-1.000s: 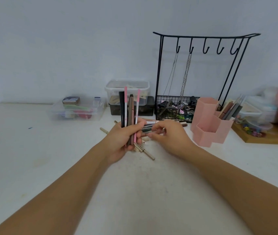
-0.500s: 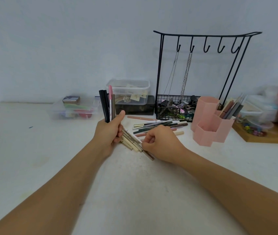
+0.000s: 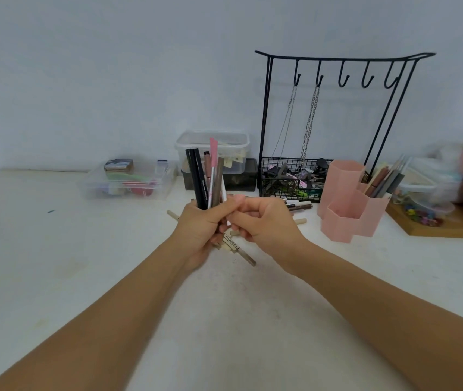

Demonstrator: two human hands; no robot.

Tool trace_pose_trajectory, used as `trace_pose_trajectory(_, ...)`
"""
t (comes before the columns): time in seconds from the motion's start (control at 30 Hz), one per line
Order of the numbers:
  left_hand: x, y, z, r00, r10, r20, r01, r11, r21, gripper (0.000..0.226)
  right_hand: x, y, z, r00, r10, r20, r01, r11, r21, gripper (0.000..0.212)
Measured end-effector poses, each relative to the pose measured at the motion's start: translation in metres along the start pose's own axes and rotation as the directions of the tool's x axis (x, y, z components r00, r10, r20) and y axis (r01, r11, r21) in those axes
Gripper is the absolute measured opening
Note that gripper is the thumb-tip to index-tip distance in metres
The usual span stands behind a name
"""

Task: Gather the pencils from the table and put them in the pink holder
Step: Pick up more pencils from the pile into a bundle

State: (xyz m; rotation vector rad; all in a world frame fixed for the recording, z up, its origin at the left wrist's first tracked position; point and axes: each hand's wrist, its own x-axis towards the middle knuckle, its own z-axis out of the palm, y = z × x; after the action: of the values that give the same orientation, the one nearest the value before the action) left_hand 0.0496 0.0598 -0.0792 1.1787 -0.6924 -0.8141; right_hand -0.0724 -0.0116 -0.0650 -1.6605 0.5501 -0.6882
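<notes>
My left hand [image 3: 202, 230] grips an upright bundle of pencils [image 3: 206, 179], black, pink and brown, above the white table [image 3: 55, 263]. Pressed against it from the right, my right hand [image 3: 264, 224] has its fingers curled and pinches a thin white-pink pencil at the bundle's lower part. More pencils [image 3: 238, 249] lie on the table under and behind both hands, some beige, some dark [image 3: 299, 206]. The pink holder [image 3: 349, 201], made of hexagonal cups, stands to the right; its rear cup holds several pencils [image 3: 385, 179].
A black wire hook stand [image 3: 337, 122] with chains and a basket of clips is behind the hands. Clear plastic boxes [image 3: 128, 183] sit at the back left, a dark box with a clear tub [image 3: 213, 145] on top beside them. A wooden tray [image 3: 447, 224] lies far right.
My right hand rose from the pencils on the table and came up against my left hand's bundle, bringing a thin pencil. The bundle shifted slightly right and holds more pencils.
</notes>
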Motion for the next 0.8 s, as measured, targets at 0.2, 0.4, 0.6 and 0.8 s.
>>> trace_pose_trajectory(0.2,0.009,0.008,-0.010,0.980,0.017,-0.199,0.004,0.994,0.108,0.028,0.003,0.014,-0.002,0.996,-0.084,0.007,0.083,0.959,-0.272,0.011)
trace_pose_trajectory(0.4,0.019,0.012,-0.028,0.937,-0.022,-0.350,0.025,1.000,0.003,0.028,-0.008,0.016,0.003,0.979,-0.158,0.126,0.198,0.628,-0.753,0.025)
trace_pose_trajectory(0.6,0.024,0.016,-0.038,0.908,-0.021,-0.419,-0.014,0.997,-0.081,0.029,-0.013,0.008,0.007,0.986,-0.130,0.102,0.158,0.556,-0.816,0.015)
trace_pose_trajectory(0.8,0.024,0.014,-0.038,0.897,-0.016,-0.441,0.000,0.999,-0.038,0.040,-0.008,0.010,0.003,0.992,-0.125,0.028,0.094,0.565,-0.819,0.013)
